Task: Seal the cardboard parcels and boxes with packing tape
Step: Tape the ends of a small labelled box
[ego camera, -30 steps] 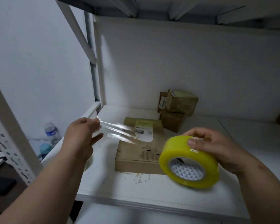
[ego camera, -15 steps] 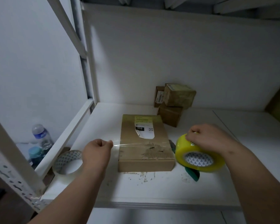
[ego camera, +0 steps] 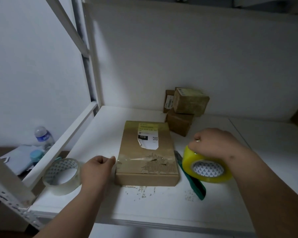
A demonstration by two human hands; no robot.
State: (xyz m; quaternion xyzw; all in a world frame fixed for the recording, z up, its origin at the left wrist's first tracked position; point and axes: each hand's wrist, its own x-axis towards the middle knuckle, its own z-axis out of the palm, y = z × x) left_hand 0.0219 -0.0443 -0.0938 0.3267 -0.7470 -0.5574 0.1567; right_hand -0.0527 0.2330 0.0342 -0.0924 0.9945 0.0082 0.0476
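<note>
A flat brown cardboard parcel (ego camera: 145, 172) with a torn white label lies on the white shelf (ego camera: 162, 206). A clear strip of tape (ego camera: 144, 158) stretches across its torn front part. My left hand (ego camera: 97, 167) pinches the strip's free end at the parcel's left edge. My right hand (ego camera: 212, 143) grips the yellow tape roll (ego camera: 206, 169) from above, just right of the parcel, low over the shelf.
A second, clear tape roll (ego camera: 62, 176) lies left of my left hand. A green-handled cutter (ego camera: 194, 184) sits under the yellow roll. Three small boxes (ego camera: 187, 107) are stacked at the back wall. Bottles (ego camera: 43, 136) stand beyond the shelf's left rail.
Both hands came down from the air to the parcel. The stretched tape strip went from hanging above the parcel to lying across its front part, with the roll lowered beside it.
</note>
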